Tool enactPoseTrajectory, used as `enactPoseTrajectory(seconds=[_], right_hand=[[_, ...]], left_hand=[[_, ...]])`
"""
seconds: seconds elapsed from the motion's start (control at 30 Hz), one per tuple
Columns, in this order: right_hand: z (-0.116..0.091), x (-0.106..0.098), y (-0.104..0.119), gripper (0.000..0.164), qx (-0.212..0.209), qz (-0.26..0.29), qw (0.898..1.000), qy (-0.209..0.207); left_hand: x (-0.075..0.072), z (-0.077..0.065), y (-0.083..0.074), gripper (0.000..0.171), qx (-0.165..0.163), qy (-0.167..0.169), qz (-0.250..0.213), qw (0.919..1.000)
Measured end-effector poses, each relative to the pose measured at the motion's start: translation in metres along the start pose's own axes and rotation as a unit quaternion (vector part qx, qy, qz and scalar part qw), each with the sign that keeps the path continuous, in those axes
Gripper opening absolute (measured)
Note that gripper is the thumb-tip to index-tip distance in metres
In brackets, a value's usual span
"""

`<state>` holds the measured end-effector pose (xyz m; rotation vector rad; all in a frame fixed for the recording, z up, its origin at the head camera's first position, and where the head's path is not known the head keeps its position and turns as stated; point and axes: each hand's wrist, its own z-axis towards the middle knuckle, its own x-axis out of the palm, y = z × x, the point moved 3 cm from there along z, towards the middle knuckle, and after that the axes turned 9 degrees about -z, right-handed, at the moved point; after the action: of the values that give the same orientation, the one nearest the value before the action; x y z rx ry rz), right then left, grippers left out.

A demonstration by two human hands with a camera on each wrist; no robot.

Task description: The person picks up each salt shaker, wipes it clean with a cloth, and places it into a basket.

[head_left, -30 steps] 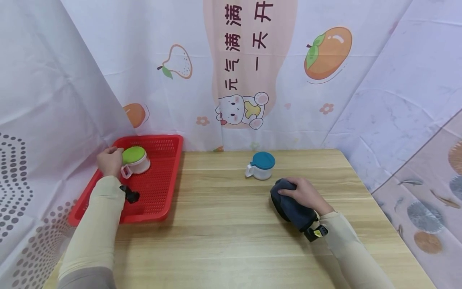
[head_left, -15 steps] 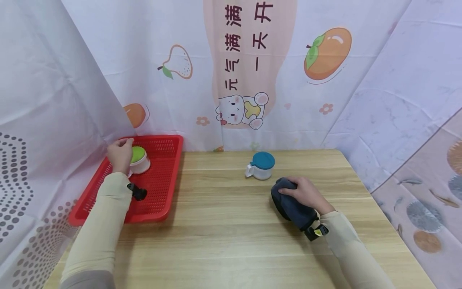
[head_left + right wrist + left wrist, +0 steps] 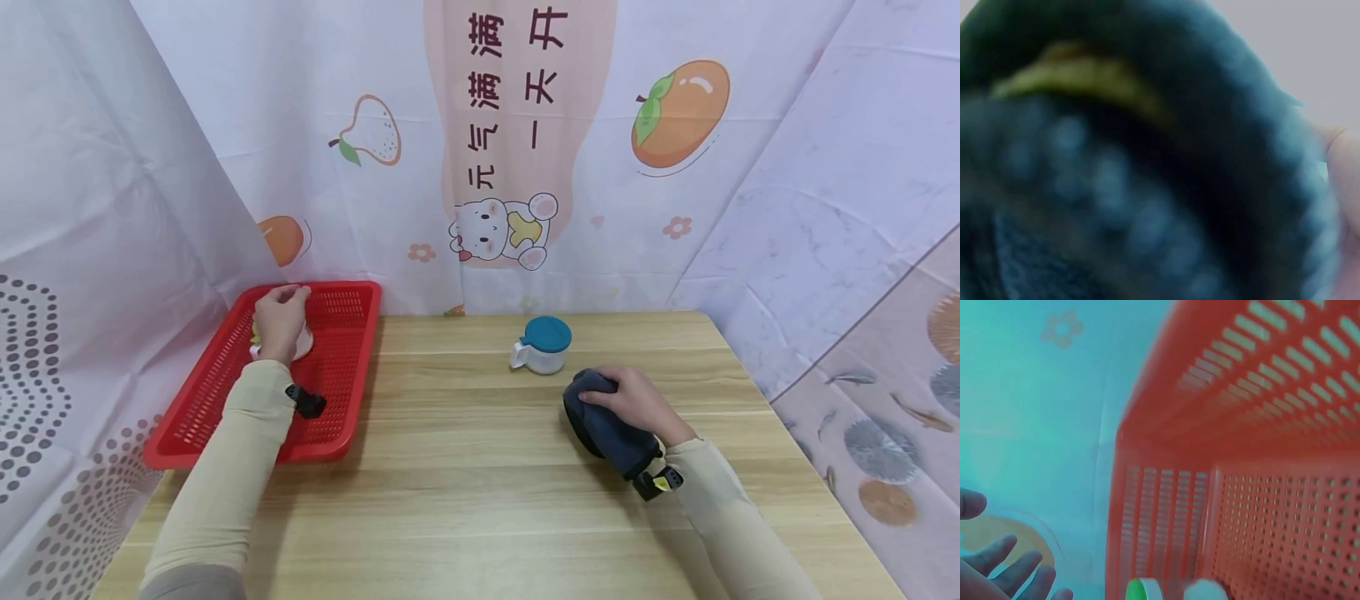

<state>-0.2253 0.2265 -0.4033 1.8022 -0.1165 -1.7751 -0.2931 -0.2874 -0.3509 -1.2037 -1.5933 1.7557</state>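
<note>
Red basket (image 3: 341, 358) at the left of the bench (image 3: 450, 483), near the curtain (image 3: 300, 192); left grip (image 3: 279, 325) is over it, thumb apart from loose fingers, nothing held, blocking most of the green jar (image 3: 304, 342) inside from the head view. Blue jar (image 3: 547, 343) stands upright toward the back, handle left, well apart from the basket. Nearer and right, dark cloth (image 3: 615, 437) pinched in right grip (image 3: 637, 404), cloth filling most of that wrist view.

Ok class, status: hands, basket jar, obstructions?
Left hand holding nothing. Right hand gripping dark fabric item. Green-lidded jar in red basket, partly hidden behind left hand.
</note>
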Motion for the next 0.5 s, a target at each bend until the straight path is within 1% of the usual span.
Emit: enactPoseTrajectory(seconds=[0.13, 0.27, 0.5], right_hand=[[0.0, 0.0, 0.0, 0.029, 0.001, 0.0, 1.0, 0.0], [-0.001, 0.0, 0.0, 0.03, 0.003, 0.004, 1.0, -0.002], [-0.001, 0.0, 0.0, 0.033, 0.005, 0.001, 1.0, -0.003]], left_hand=[[0.011, -0.008, -0.003, 0.056, 0.011, 0.013, -0.01, 0.9998], [0.022, -0.016, -0.008, 0.052, 0.028, 0.019, -0.007, 0.9994], [0.038, -0.022, -0.016, 0.046, 0.04, 0.024, -0.009, 0.9989]])
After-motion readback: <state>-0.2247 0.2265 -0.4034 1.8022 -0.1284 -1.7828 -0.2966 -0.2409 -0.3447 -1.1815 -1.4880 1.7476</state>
